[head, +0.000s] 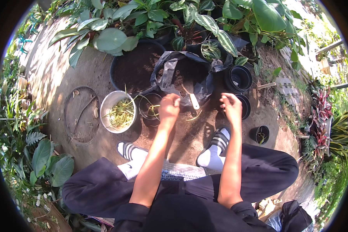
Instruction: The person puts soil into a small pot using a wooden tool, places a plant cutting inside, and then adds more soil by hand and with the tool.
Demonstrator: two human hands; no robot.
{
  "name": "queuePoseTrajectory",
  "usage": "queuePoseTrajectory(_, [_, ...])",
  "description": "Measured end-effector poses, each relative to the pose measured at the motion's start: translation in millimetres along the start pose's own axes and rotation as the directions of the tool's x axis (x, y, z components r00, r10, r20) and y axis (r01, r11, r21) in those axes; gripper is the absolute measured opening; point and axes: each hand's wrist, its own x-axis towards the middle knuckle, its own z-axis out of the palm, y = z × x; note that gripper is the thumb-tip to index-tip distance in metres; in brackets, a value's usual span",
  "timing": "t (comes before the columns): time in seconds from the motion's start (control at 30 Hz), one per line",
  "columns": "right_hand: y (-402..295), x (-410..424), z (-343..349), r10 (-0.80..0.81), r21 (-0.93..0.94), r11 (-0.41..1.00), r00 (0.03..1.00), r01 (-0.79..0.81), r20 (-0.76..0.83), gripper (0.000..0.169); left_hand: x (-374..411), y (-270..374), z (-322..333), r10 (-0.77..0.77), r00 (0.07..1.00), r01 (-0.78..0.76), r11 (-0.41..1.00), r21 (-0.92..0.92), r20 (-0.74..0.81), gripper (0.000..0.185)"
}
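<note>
My left hand (169,106) is over the right rim of a black pot (146,105) that holds a plant with thin yellow-green leaves; its fingers are curled, and whether they grip anything is unclear. My right hand (231,105) hovers by a black pot (245,107), fingers half bent and apart, nothing seen in them. Between and beyond the hands, a black plastic bag (203,88) of dark soil stands rolled down, and a trowel with a white handle (194,101) leans in it. A white bucket (104,116) with cut green and yellow leaves stands left of the potted plant.
A wide tub (113,74) of soil stands behind the bucket. Empty black pots (239,76) are nested at the right, and a small pot (262,134) with a seedling is nearer me. A hoop (66,116) lies at the left. Leafy potted plants (111,39) line the back.
</note>
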Motion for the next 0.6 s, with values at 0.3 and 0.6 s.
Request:
queuePoseTrajectory(0.3, [69.7, 10.0, -85.4, 0.010, -0.276, 0.936, 0.802, -0.217, -0.598, 0.025, -4.3, 106.0, 116.4, 0.012, 0.901, 0.124, 0.951, -0.283, 0.434, 0.020])
queuePoseTrajectory(0.6, [94.4, 18.2, -82.6, 0.163, -0.064, 0.962, 0.746, -0.265, -0.646, 0.029, -25.9, 146.1, 135.4, -0.040, 0.920, 0.092, 0.989, -0.116, 0.390, 0.022])
